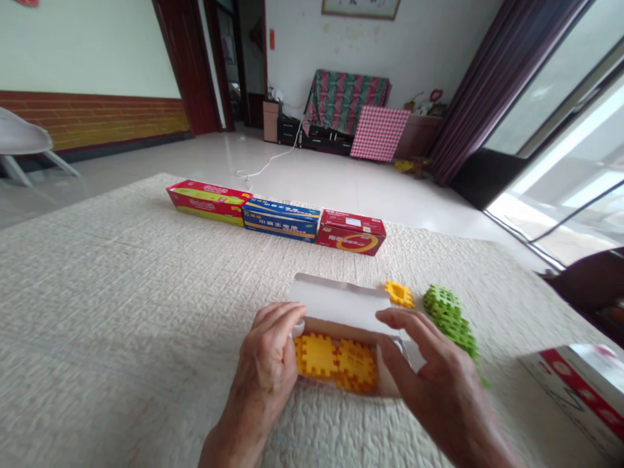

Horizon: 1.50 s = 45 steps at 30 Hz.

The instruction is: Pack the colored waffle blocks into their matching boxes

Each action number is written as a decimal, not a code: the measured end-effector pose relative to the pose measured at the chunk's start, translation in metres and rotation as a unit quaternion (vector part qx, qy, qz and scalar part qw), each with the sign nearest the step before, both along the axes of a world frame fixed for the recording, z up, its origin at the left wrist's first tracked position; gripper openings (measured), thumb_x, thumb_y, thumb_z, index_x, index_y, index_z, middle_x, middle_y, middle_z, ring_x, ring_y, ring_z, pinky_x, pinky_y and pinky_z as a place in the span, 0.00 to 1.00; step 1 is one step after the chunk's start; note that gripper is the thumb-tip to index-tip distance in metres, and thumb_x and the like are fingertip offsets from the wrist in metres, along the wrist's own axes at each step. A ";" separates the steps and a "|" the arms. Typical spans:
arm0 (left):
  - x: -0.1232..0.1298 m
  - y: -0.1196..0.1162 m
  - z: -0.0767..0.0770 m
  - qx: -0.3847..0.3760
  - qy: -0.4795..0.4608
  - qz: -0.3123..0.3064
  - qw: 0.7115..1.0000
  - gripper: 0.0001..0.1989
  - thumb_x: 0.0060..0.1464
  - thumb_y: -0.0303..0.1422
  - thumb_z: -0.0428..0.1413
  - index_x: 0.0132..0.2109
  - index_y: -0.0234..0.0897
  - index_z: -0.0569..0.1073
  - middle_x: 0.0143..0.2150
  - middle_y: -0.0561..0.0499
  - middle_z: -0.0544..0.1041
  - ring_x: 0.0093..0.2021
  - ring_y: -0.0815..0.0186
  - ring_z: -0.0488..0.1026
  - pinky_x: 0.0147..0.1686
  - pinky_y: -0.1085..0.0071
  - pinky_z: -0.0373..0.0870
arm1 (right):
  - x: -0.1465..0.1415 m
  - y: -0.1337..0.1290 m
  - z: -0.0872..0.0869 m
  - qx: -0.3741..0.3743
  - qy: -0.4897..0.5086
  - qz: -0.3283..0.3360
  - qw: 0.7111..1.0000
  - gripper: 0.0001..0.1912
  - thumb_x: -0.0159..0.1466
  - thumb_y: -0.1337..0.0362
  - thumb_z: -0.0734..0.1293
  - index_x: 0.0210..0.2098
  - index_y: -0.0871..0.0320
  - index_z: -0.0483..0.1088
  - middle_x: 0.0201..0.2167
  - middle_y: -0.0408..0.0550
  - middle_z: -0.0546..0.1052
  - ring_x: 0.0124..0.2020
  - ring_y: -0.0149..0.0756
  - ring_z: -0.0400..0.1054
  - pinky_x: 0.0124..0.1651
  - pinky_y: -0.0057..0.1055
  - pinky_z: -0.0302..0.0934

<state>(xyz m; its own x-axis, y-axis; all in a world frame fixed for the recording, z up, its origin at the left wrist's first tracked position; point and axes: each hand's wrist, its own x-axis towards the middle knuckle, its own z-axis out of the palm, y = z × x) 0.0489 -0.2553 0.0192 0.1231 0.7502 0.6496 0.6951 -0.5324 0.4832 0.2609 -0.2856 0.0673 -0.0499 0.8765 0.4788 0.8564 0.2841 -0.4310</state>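
An open cardboard box (341, 303) with its white lid flap raised stands on the textured cover. Yellow notched plastic pieces (318, 355) lie inside it. My left hand (268, 357) grips the box's left end, fingers bent together at the side flap. At the right end my right hand (433, 370) has its thumb at the side flap and its index finger apart, near the lid's right corner. A single yellow piece (400, 294) lies just behind the box, and green notched pieces (451, 318) lie to its right.
Behind stands a row of closed boxes: red-and-green (209, 203), blue (281, 220) and red (351, 233). A white-and-red box (580, 396) is at the right edge. A white chair (22, 140) stands at the far left.
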 end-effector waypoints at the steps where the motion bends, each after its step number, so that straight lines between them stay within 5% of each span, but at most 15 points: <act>1: -0.001 0.000 -0.001 0.000 0.002 -0.002 1.000 0.25 0.46 0.15 0.42 0.45 0.32 0.77 0.44 0.45 0.80 0.48 0.61 0.75 0.49 0.61 0.76 | 0.005 0.000 0.000 0.008 0.005 -0.023 1.000 0.09 0.63 0.62 0.60 0.41 0.53 0.70 0.39 0.49 0.78 0.38 0.39 0.74 0.40 0.37 0.69; 6: -0.005 -0.008 -0.006 0.001 0.009 -0.012 1.000 0.25 0.46 0.16 0.43 0.46 0.33 0.76 0.46 0.46 0.80 0.49 0.61 0.75 0.51 0.61 0.74 | 0.021 -0.002 -0.004 -0.088 0.021 -0.085 0.992 0.12 0.62 0.60 0.60 0.40 0.56 0.72 0.38 0.50 0.77 0.33 0.37 0.73 0.34 0.34 0.66; 12: -0.004 -0.005 -0.008 0.017 0.015 -0.009 1.000 0.25 0.43 0.16 0.43 0.44 0.32 0.77 0.43 0.45 0.80 0.47 0.59 0.75 0.49 0.62 0.75 | 0.024 -0.001 -0.008 -0.180 0.011 -0.079 0.980 0.09 0.57 0.64 0.61 0.31 0.56 0.73 0.34 0.48 0.75 0.29 0.34 0.70 0.31 0.30 0.60; 20: 0.010 0.021 -0.007 0.072 0.011 -0.046 0.996 0.22 0.42 0.16 0.43 0.39 0.31 0.78 0.38 0.45 0.81 0.42 0.60 0.77 0.45 0.64 0.76 | 0.034 0.008 -0.028 -0.127 0.022 -0.111 0.985 0.12 0.56 0.68 0.56 0.31 0.57 0.71 0.33 0.49 0.73 0.29 0.34 0.68 0.32 0.31 0.58; 25: 0.012 0.022 -0.010 0.084 -0.009 -0.081 0.993 0.18 0.50 0.18 0.44 0.39 0.31 0.77 0.39 0.46 0.80 0.43 0.62 0.76 0.47 0.65 0.74 | 0.037 0.015 -0.040 -0.100 0.061 -0.130 0.984 0.11 0.55 0.66 0.56 0.30 0.57 0.70 0.33 0.50 0.72 0.33 0.38 0.68 0.36 0.34 0.60; 34: 0.010 0.037 -0.021 0.087 -0.044 -0.124 0.987 0.14 0.54 0.20 0.47 0.40 0.36 0.75 0.40 0.49 0.79 0.45 0.64 0.75 0.48 0.68 0.72 | 0.032 0.012 -0.056 -0.135 0.319 -0.103 0.933 0.09 0.56 0.62 0.59 0.35 0.56 0.67 0.24 0.41 0.71 0.19 0.28 0.58 0.22 0.26 0.53; 40: 0.008 0.059 -0.026 0.094 -0.027 -0.151 0.984 0.13 0.54 0.22 0.49 0.42 0.36 0.75 0.42 0.49 0.79 0.46 0.63 0.74 0.49 0.67 0.72 | 0.031 0.028 -0.056 -0.065 0.279 -0.104 0.953 0.11 0.60 0.59 0.60 0.35 0.56 0.71 0.28 0.45 0.74 0.29 0.34 0.68 0.32 0.29 0.62; 45: 0.007 0.050 -0.032 0.100 -0.048 -0.185 0.976 0.15 0.55 0.21 0.48 0.45 0.37 0.73 0.46 0.48 0.77 0.51 0.63 0.72 0.53 0.67 0.69 | 0.065 0.042 -0.049 0.005 0.181 -0.102 0.978 0.17 0.65 0.56 0.56 0.33 0.56 0.73 0.40 0.50 0.77 0.43 0.39 0.71 0.46 0.34 0.64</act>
<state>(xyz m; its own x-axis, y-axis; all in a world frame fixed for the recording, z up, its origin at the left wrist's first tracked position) 0.0564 -0.2052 -0.0128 0.2937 0.5232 0.8000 0.3938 -0.8288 0.3975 0.3261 -0.2432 0.0187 0.3006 0.8457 0.4408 0.6876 0.1281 -0.7147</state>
